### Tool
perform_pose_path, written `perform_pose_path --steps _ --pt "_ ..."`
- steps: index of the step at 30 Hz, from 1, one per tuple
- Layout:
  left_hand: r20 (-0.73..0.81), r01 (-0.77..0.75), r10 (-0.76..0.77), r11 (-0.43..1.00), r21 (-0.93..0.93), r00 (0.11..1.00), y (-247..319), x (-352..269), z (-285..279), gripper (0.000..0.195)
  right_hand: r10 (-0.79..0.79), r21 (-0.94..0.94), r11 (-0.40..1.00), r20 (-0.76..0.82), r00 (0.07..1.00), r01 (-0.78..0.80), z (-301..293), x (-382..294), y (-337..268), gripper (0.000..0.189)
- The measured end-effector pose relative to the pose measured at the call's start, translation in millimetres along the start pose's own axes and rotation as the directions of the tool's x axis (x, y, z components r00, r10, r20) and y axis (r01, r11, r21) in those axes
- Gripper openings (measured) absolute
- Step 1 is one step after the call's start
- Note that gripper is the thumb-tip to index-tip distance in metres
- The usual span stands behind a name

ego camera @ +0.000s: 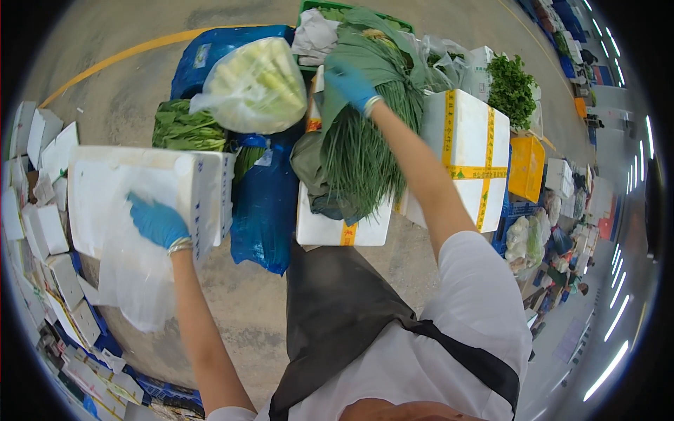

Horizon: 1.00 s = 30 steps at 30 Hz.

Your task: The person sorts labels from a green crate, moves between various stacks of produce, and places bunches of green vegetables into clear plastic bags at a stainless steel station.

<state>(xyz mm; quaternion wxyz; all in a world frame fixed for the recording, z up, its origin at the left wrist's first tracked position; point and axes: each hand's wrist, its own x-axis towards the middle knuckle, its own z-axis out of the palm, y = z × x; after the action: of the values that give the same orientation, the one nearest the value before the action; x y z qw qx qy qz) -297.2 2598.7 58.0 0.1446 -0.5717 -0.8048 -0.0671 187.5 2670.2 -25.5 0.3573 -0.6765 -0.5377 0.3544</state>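
My left hand, in a blue glove, is at a clear plastic bag, its fingers curled on the film. The bag hangs over the near side of a white foam box. My right hand, also gloved and blurred by motion, is at the green plastic wrap around a large bundle of thin green chives. I cannot tell whether it grips the wrap. The bundle lies over a white foam box with yellow tape, its leaf tips towards me.
A clear bag of pale stalks rests beside leafy greens and a blue plastic bag. At right stand a taped foam box, leafy herbs and a yellow crate. Foam boxes are piled at far left.
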Motion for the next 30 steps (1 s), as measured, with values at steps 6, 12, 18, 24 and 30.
perform_pose_path --steps 6,12,18,24,30 --pt "-0.029 -0.064 0.063 0.998 -0.009 0.998 -4.8 0.6 5.7 0.050 0.242 -0.410 0.849 -0.259 0.935 -0.333 -155.7 33.0 171.1 0.057" --pt "-0.071 -0.129 0.127 0.991 -0.027 0.989 -16.8 -0.2 10.8 0.048 0.388 -0.551 0.726 -0.165 0.907 -0.411 -167.1 33.7 222.0 0.076" --pt "-0.114 -0.201 0.200 0.980 0.004 0.973 -12.4 8.5 19.2 0.047 0.410 -0.294 0.869 -0.020 0.912 -0.397 -203.6 7.6 243.1 0.058" --pt "-0.113 -0.134 0.134 0.991 0.014 0.984 -22.4 4.0 18.7 0.048 0.437 0.495 0.775 0.030 0.899 -0.393 -206.2 -26.0 144.8 0.026" --pt "-0.086 -0.076 0.072 0.996 -0.040 0.994 -14.7 -0.6 11.1 0.048 0.596 0.605 0.614 0.067 0.800 -0.507 -218.9 -51.3 38.2 0.031"
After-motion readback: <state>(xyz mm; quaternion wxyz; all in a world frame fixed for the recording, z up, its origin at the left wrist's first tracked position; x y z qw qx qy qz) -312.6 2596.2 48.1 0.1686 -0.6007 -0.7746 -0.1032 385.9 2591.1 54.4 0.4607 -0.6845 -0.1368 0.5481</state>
